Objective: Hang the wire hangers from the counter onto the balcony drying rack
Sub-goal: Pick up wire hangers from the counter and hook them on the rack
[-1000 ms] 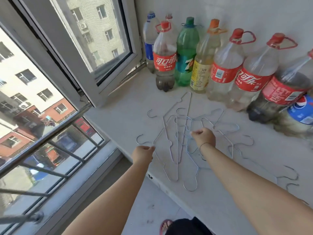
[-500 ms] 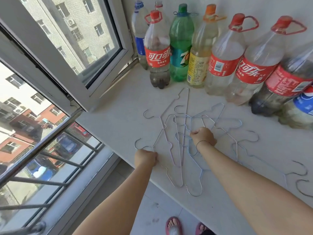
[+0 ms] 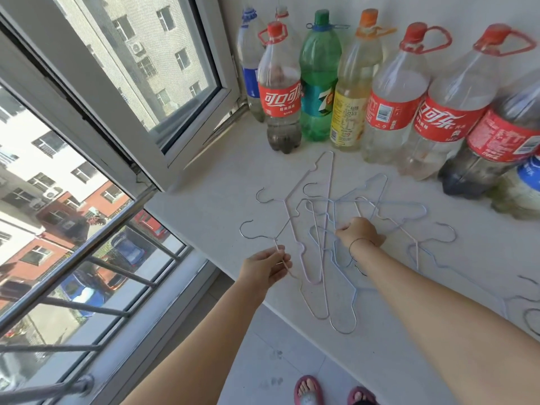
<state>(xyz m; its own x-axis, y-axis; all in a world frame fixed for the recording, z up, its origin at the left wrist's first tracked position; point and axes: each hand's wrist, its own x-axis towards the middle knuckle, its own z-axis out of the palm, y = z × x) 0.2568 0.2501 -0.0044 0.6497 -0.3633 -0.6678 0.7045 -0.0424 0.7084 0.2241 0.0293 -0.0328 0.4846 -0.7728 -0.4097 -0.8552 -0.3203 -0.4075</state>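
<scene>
Left hand point(image 3: 266, 267): pinches a silver hanger point(image 3: 275, 243) by its wire, near the counter point(image 3: 216, 182) edge.
Right hand point(image 3: 361, 232): curls round blue wires in the hanger pile point(image 3: 324, 211).
Hanger pile: lies tangled on the white counter; no drying rack shows.
Trouble: hooks may catch, so one pull could drag others off the edge.
Bottles point(image 3: 391, 106): a row by the wall; the front Coca-Cola bottle point(image 3: 280, 100) holds a little dark water.

right hand point(image 3: 361, 233) hides most of its fingers; rightmost bottle point(image 3: 524, 185) cut off.
</scene>
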